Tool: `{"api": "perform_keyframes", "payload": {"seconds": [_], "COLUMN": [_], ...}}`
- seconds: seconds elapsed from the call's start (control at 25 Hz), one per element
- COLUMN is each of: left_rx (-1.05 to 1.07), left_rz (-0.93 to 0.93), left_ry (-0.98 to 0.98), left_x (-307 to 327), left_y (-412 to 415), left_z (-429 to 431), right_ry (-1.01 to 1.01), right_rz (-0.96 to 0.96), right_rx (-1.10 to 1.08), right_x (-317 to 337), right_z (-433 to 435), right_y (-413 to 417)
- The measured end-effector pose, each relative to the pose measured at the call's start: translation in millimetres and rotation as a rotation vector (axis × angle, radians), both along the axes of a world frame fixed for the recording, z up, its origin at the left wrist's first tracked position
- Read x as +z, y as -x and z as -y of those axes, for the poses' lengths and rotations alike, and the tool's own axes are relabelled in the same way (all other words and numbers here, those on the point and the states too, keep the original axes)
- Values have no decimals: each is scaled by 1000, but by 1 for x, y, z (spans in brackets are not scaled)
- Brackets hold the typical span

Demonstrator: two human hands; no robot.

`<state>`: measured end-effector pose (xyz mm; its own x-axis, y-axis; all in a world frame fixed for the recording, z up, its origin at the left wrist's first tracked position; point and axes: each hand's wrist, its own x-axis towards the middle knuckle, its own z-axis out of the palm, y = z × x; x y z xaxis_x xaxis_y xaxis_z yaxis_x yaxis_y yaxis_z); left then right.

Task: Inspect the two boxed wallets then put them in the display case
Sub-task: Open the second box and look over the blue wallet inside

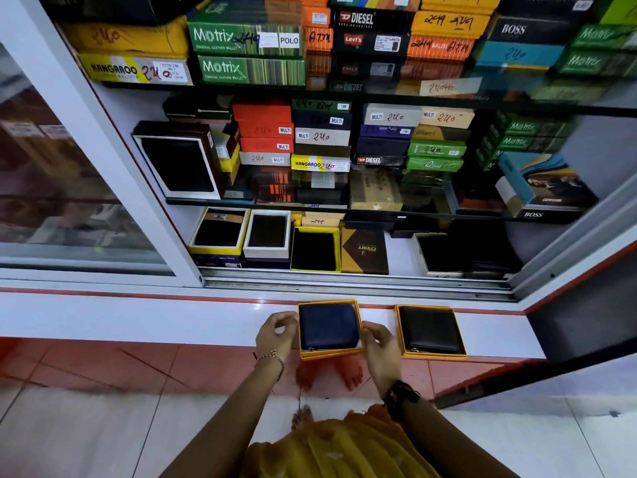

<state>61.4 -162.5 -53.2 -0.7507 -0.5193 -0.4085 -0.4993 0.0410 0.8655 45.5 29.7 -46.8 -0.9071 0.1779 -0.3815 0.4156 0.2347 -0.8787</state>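
Hands [277, 334] flanking navy boxed wallet [329, 327]

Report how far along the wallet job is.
Nothing is in the display case from this pair yet. In hand: the left hand and right hand flank the yellow box with the navy wallet on the ledge, apparently starting its inspection. The box with the black wallet sits untouched beside it. Left: inspect both, then shelve both.

Two boxed wallets [329, 327] [429, 331] side by side on ledge [138, 322], display case [344, 167] behind
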Motion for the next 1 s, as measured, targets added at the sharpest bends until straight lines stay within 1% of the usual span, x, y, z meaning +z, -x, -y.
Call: {"api": "perform_keyframes", "payload": {"seconds": [0.12, 0.2, 0.28, 0.36, 0.44, 0.52, 0.64, 0.72, 0.84, 0.92, 1.0], "left_rx": [-112, -128, -112, -93, -99, -123, -182, -209, -226, -246, -270], "left_rz": [-3, -1, -16, -26, -48, -67, -66, -76, -59, -26, -4], "left_ry": [135, 197, 200, 202, 278, 309, 307, 315, 306, 274, 233], "left_x": [3, -1, -1, -1, 0, 1, 0, -1, 1, 1, 4], "left_y": [1, 2, 3, 5, 8, 10, 11, 11, 11, 11, 11], "left_z": [-2, -1, 0, 2, 3, 3, 6, 8, 8, 8, 9], "right_ry": [-138, -270, -396, -548, -773, -958, -1136, -1207, -1246, -1259, -1232], "right_rz": [-5, -20, -84, -201, -362, -530, -673, -764, -905, -932, -873], "right_rx": [160, 287, 416, 507, 605, 693, 781, 828, 831, 811, 769], "right_x": [-4, -7, -10, -8, -5, -4, -2, -3, -6, -6, -6], "right_z": [-6, -13, -20, -24, -27, -29, -30, -32, -34, -36, -34], "right_y": [5, 8, 11, 17, 23, 29, 32, 33, 31, 28, 25]}}
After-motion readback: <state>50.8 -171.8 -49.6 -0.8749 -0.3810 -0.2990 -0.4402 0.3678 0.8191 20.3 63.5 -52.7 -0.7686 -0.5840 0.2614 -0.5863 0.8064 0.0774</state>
